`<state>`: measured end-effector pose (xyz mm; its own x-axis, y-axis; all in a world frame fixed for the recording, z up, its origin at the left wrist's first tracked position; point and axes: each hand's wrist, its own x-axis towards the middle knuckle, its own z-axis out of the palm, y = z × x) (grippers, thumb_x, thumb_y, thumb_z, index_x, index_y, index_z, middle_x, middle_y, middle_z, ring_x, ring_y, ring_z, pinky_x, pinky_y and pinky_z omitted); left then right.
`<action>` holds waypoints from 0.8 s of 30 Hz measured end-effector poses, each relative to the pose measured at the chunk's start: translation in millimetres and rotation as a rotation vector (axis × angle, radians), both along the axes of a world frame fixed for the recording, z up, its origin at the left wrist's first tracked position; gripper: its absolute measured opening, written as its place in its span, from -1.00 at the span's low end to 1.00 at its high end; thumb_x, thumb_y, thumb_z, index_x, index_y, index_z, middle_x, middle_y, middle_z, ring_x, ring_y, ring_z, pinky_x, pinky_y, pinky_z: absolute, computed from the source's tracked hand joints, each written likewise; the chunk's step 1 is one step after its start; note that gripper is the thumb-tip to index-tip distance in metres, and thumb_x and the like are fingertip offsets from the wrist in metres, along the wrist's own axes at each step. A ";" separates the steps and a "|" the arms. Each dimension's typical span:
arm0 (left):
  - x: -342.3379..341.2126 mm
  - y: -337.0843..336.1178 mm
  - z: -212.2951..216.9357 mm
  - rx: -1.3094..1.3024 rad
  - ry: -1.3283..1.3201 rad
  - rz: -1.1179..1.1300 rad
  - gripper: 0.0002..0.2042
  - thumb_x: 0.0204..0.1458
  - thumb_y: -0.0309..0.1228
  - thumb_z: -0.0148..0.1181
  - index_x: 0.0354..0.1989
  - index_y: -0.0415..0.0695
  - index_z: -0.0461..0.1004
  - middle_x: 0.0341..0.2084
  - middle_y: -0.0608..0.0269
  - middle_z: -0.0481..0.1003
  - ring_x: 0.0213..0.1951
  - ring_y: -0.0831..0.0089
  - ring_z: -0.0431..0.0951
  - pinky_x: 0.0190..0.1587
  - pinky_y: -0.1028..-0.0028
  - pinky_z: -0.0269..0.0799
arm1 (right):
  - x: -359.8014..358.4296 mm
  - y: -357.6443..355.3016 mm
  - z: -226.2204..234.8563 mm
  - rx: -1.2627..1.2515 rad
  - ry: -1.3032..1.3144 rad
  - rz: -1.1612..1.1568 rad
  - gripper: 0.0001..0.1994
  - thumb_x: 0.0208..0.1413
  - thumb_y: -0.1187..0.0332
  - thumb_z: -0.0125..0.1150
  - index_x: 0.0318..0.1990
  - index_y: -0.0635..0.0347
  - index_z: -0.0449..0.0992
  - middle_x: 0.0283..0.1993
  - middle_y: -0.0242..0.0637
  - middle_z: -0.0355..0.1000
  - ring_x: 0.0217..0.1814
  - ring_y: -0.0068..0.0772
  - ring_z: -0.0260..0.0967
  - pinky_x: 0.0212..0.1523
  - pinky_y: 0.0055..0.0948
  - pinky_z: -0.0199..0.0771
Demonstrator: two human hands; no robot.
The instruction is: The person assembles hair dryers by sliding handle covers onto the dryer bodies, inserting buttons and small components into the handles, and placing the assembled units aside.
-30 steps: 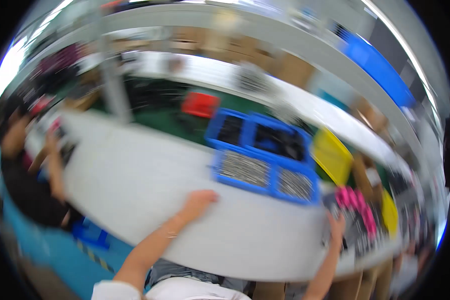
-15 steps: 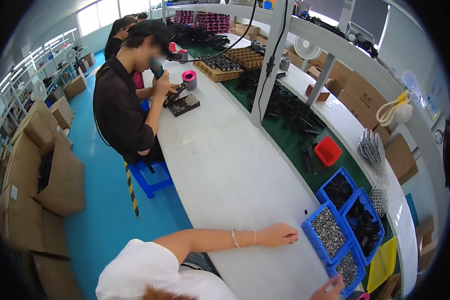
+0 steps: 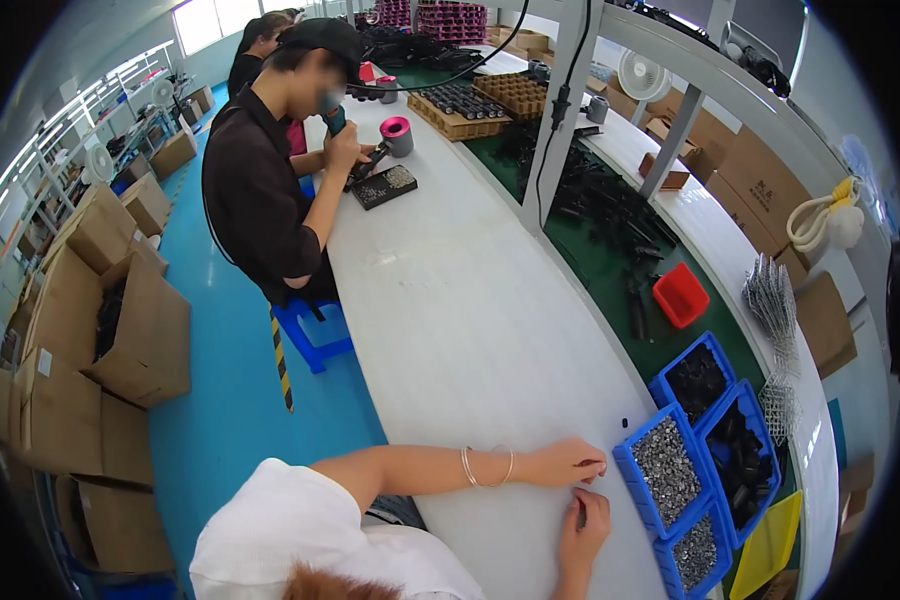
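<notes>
My left hand (image 3: 567, 463) rests low over the white table, its fingers curled and pressed together; what they hold, if anything, is too small to make out. Close below it, my right hand (image 3: 584, 524) has thumb and fingers bent in a pinch, with a dark spot between them that I cannot identify. The two hands are near each other but apart. Just to their right stands a blue bin (image 3: 637, 494) of small silvery metal parts (image 3: 667, 468), with a second blue bin (image 3: 666, 570) of similar parts below it. A tiny black piece (image 3: 625, 423) lies on the table.
Two more blue bins hold black parts (image 3: 738, 455) and smaller black pieces (image 3: 698, 380). Beyond are a red tray (image 3: 681, 296) and a yellow tray (image 3: 770, 550). Up the white table (image 3: 450, 300), a seated co-worker (image 3: 260, 190) holds a power tool over a black block (image 3: 385, 187).
My right hand has moved from beside the lower metal-parts bin leftward and up to near my left hand. My left hand stays about where it was. The view has shifted slightly.
</notes>
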<state>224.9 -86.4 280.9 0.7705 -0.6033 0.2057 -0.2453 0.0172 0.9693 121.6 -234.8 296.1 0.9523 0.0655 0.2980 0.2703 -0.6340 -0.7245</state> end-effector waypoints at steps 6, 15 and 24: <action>0.7 2.5 5.2 0.053 0.006 -0.001 -0.78 0.18 -0.36 -0.04 -0.35 -0.25 0.46 -0.59 0.22 0.50 -0.54 0.45 0.44 -0.42 0.45 0.38 | -1.7 0.1 -1.4 -0.051 -0.053 0.054 -0.84 -0.01 0.56 0.07 -0.26 0.33 0.50 -0.27 -0.10 0.40 -0.19 -0.09 0.36 -0.13 -0.26 0.36; 0.9 -4.0 -0.1 0.002 -0.026 0.034 -0.83 0.11 -0.39 0.03 -0.32 -0.23 0.48 -0.61 0.21 0.51 -0.55 0.41 0.48 -0.45 0.41 0.38 | -7.4 0.4 7.8 0.104 0.113 -0.075 -0.65 -0.04 0.53 0.10 -0.02 0.30 0.41 -0.09 -0.04 0.34 -0.10 -0.06 0.31 -0.06 -0.18 0.31; -18.9 -26.0 -16.2 0.341 -0.878 -0.009 -0.84 -0.13 -0.41 0.12 -0.35 -0.13 0.35 -0.35 0.18 0.35 -0.22 0.28 0.36 -0.26 0.35 0.32 | -16.0 44.7 15.8 -0.468 -0.426 0.149 -0.31 -0.13 0.19 0.35 0.22 0.11 0.28 0.25 0.14 0.13 0.26 0.24 0.10 0.21 0.20 0.05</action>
